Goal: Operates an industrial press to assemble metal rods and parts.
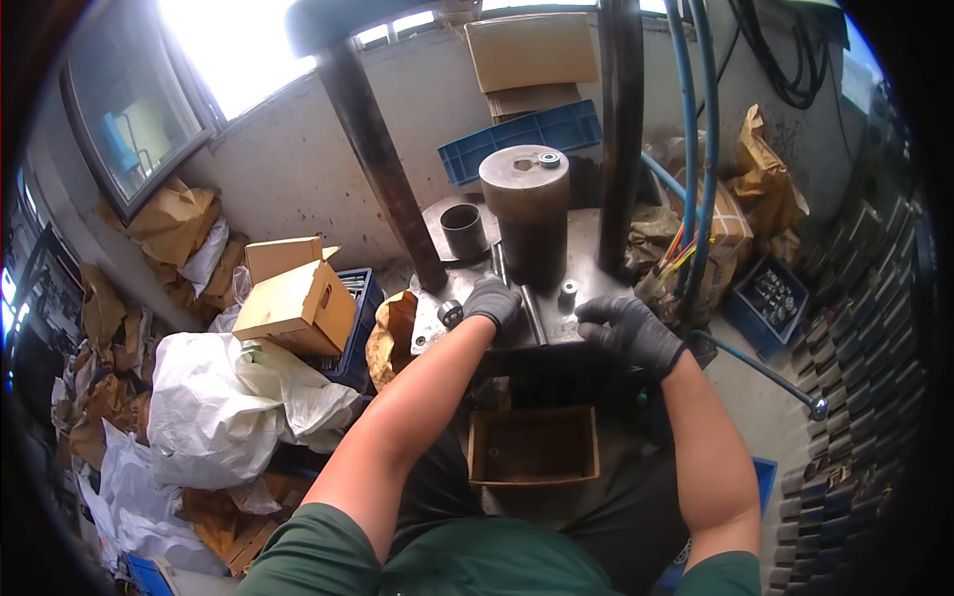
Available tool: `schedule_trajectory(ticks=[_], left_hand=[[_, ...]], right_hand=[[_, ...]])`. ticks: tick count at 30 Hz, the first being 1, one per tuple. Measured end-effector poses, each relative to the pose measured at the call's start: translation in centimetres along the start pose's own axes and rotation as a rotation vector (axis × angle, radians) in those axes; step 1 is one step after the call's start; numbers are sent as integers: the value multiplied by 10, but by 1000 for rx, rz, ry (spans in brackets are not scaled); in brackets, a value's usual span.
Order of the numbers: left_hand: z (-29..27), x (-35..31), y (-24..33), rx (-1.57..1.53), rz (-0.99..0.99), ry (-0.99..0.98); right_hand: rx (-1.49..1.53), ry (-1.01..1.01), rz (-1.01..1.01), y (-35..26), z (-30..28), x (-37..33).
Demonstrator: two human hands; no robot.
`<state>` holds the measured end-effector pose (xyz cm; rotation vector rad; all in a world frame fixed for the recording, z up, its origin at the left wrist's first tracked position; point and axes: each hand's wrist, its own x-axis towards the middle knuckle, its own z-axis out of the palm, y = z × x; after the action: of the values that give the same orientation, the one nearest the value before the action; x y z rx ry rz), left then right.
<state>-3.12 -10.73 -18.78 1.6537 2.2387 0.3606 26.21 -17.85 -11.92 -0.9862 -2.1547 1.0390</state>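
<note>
Shirt (pixel 497 564) | left hand (pixel 494 303): curled by rod (pixel 535 318) | right hand (pixel 634 331): parted near bushing (pixel 568 289)

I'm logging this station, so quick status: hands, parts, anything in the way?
Left hand gloved, grip unclear. Right hand gloved, near small metal cylinder. Metal rod between hands, possibly in the way.
</note>
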Motion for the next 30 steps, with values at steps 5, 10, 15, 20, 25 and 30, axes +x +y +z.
schedule_trajectory(ticks=[5,10,15,20,25,30], left_hand=[[-2,-25,9,-36,7,108],[6,-47,6,102,118,205],[13,-65,2,138,177,243],[18,-96,-14,165,346,269],[17,-117,-39,180,539,226],[21,-125,-55,139,681,263]], right_hand=[[-94,81,41,28,6,20],[-242,184,119,54,14,36],[-536,251,150,72,23,55],[-709,261,121,69,32,61],[-698,268,55,69,39,64],[-639,256,69,82,50,78]])
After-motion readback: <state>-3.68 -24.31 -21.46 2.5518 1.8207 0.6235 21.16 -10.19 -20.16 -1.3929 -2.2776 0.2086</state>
